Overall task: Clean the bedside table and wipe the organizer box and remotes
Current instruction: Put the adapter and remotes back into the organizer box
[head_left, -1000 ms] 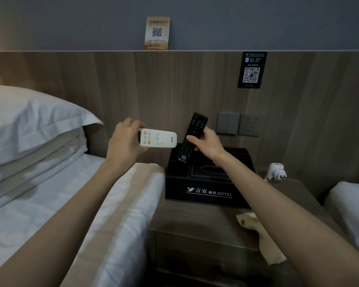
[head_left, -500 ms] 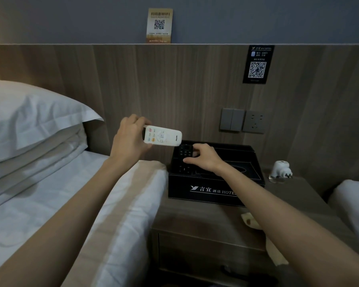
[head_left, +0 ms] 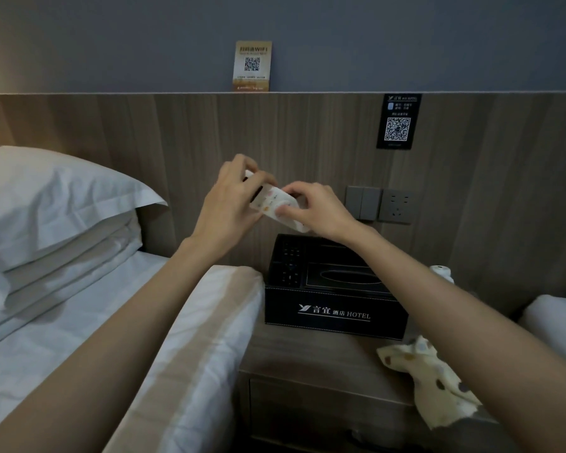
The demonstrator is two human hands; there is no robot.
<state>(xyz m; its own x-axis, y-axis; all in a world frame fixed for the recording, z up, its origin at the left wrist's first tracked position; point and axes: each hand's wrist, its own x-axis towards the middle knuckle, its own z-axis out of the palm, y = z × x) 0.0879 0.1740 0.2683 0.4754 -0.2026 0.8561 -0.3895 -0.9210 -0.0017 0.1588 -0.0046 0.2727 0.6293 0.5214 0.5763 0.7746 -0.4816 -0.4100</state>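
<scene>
A white remote (head_left: 275,204) is held in the air above the black organizer box (head_left: 334,313). My left hand (head_left: 229,204) grips its left end and my right hand (head_left: 317,207) pinches its right end. The black remote (head_left: 290,263) lies in the box's left slot. The box stands at the back of the wooden bedside table (head_left: 307,358), and its lid has a tissue opening. A spotted pale yellow cloth (head_left: 428,377) lies on the table's right front, partly under my right forearm.
A bed with white sheets and stacked pillows (head_left: 56,220) is to the left, touching the table. A second bed's edge (head_left: 556,318) is at right. A small white object (head_left: 441,273) stands behind my right arm. Wall switches and a socket (head_left: 379,204) sit above the box.
My right hand set the black remote down into the box's slot, let go, and rose to take the right end of the white remote. The left hand tilted that remote.
</scene>
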